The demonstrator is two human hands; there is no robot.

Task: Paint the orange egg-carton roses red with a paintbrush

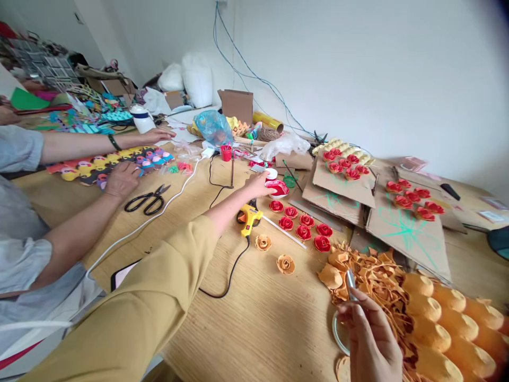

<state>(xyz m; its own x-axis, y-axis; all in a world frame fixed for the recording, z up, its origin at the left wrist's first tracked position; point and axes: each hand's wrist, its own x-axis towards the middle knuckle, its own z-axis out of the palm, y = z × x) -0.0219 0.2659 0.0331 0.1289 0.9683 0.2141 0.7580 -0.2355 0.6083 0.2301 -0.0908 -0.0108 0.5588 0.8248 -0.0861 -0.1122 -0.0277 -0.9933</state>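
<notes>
Wooden tabletop (pixel 274 323) against a white wall (pixel 358 69). The left hand (pixel 256 185) is at a red-stained bowl (pixel 277 189), finger closure unclear. The right hand (pixel 369 329) grips scissors (pixel 350 281), partly hidden; the orange egg tray (pixel 431 337) runs out of frame.

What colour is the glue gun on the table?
The glue gun is mostly bright yellow; it shows best in the head view.

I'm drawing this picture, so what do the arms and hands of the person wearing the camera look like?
There's a plain mustard-yellow sleeve, loose and creased, ending partway down the left forearm. The left hand and right hand have no gloves. I can't see the right sleeve, so you can't copy that one.
</notes>
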